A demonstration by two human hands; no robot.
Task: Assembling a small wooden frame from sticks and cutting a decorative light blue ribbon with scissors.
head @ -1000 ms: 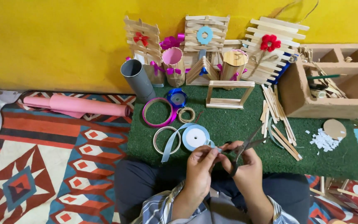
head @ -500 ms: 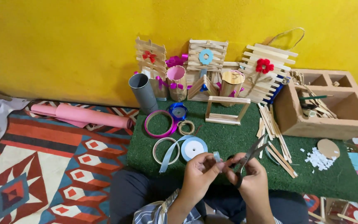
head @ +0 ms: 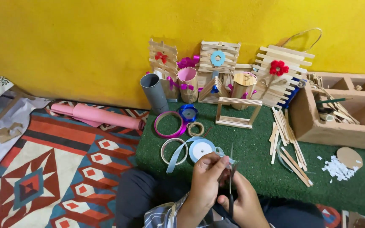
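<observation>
Scissors (head: 231, 177) now upright in right hand (head: 241, 202), left hand (head: 205, 179) pinching ribbon (head: 224, 157).

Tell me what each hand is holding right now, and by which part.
The left hand pinches the free end of the pale blue ribbon between its fingertips. The right hand grips the scissors by the handles, blades pointing up beside the ribbon.

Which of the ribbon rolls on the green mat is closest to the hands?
The light blue ribbon roll, right in front of the left hand. Its loose ribbon runs to the fingers. The pink roll and dark blue roll sit farther back.
</observation>
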